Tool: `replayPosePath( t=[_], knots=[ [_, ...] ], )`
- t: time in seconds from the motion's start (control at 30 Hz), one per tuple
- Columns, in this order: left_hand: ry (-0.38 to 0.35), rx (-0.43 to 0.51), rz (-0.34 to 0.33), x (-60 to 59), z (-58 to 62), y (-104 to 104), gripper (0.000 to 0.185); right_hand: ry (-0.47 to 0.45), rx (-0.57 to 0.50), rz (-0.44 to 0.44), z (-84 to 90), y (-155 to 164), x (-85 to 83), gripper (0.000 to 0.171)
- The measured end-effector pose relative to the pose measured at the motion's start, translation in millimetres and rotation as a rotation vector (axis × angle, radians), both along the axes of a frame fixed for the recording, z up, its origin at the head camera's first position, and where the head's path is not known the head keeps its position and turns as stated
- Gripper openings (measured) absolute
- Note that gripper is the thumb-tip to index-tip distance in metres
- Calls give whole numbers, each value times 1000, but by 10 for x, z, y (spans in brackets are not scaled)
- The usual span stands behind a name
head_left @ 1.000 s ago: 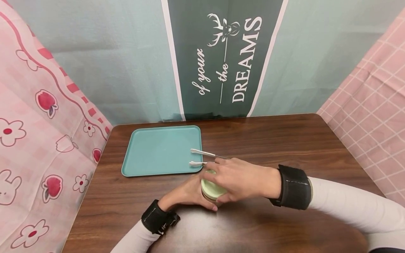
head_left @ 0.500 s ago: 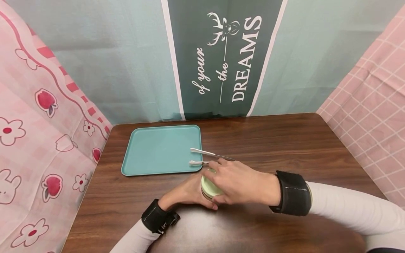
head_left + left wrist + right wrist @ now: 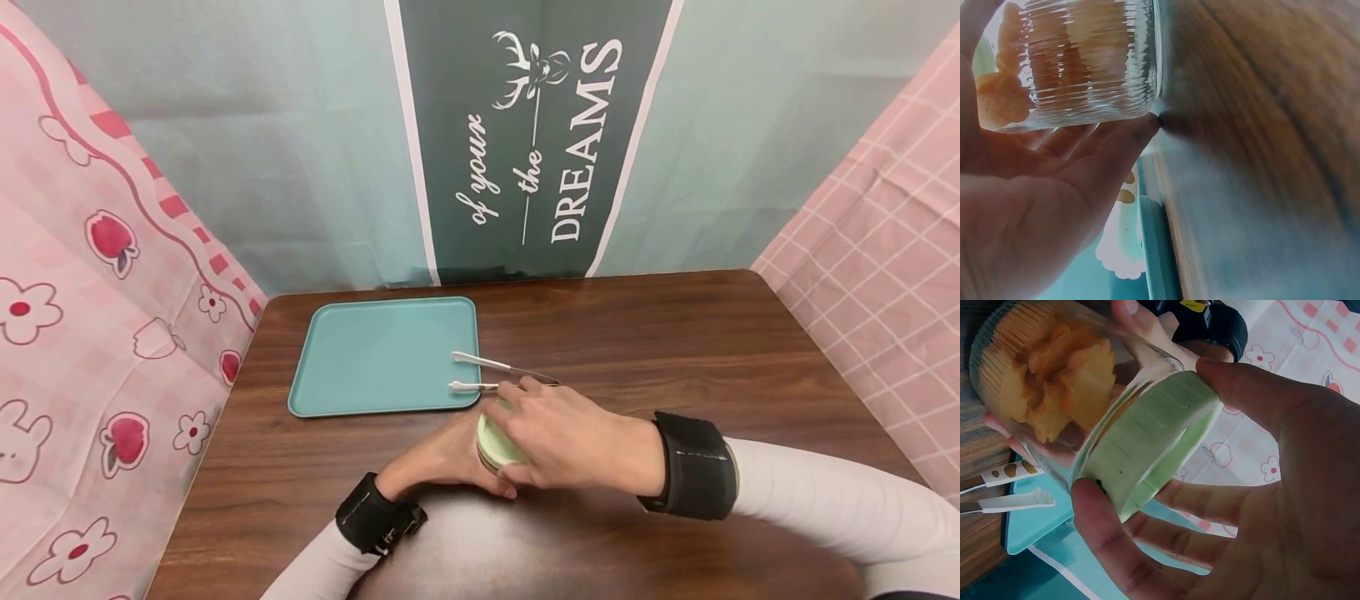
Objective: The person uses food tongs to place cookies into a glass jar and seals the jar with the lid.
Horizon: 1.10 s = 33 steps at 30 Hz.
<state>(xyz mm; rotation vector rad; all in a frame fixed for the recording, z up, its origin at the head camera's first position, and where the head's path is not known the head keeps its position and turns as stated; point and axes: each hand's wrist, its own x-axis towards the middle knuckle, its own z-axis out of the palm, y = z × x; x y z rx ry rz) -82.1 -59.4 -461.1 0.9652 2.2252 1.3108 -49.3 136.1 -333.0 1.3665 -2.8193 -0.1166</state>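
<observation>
A ribbed glass jar (image 3: 1094,337) with a pale green lid (image 3: 497,446) stands on the table, holding crinkled orange-brown pieces (image 3: 1060,375) that look like dried food. My left hand (image 3: 450,454) wraps round the jar's glass side, low down in the left wrist view. From above, my right hand (image 3: 566,437) grips the lid's rim, thumb on one side and fingers on the other. The lid sits over the jar's mouth. Just beyond the right hand lie tongs (image 3: 487,363) with white ends and thin metal arms, partly hidden by the fingers.
A turquoise tray (image 3: 375,358) lies at the back left, and the white ends of the tongs rest over its right edge. The brown wooden table (image 3: 675,333) meets a grey-green cloth backdrop (image 3: 300,167), with pink patterned cloths on both sides.
My right hand has turned a little on the lid, its wrist dropping toward the near edge. More of the tongs' metal bend shows now. The left hand keeps its hold on the jar.
</observation>
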Motion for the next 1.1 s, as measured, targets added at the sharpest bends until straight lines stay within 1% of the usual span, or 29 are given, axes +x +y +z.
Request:
replayPosePath(
  t=[0.07,0.17,0.3,0.4,0.53,0.63,0.73,0.87,0.97,1.03,1.1],
  knots=[
    [-5,6,-7,2,-8,0,105,-5,-5,-8,-8,4,10,65],
    [6,1,-8,6,-9,-9,100,-4,-10,-11,-18,9,18,65],
    [7,-11,0,9,-13,-28,107,-5,-12,-6,-28,18,20,66],
    [-6,-9,-1,10,-18,-30,114,-3,-13,0,-33,27,21,66],
    [4,-13,-3,8,-18,-24,114,-16,-11,0,-41,35,20,67],
    [32,-33,2,2,-21,-30,113,-40,-11,-10,-47,38,17,69],
    [42,-53,4,-2,-15,-58,115,-54,-18,-18,-60,38,14,70],
    [30,-53,16,9,-11,-153,115,-64,-22,-27,-71,54,17,72],
    [38,-55,39,39,0,-284,112,-58,-24,-37,-69,96,18,75],
    [62,-71,52,65,16,-386,108,-41,-45,-42,-65,139,15,76],
    [96,-105,77,99,51,-497,105,-27,-77,-48,-57,188,8,77]
  ],
)
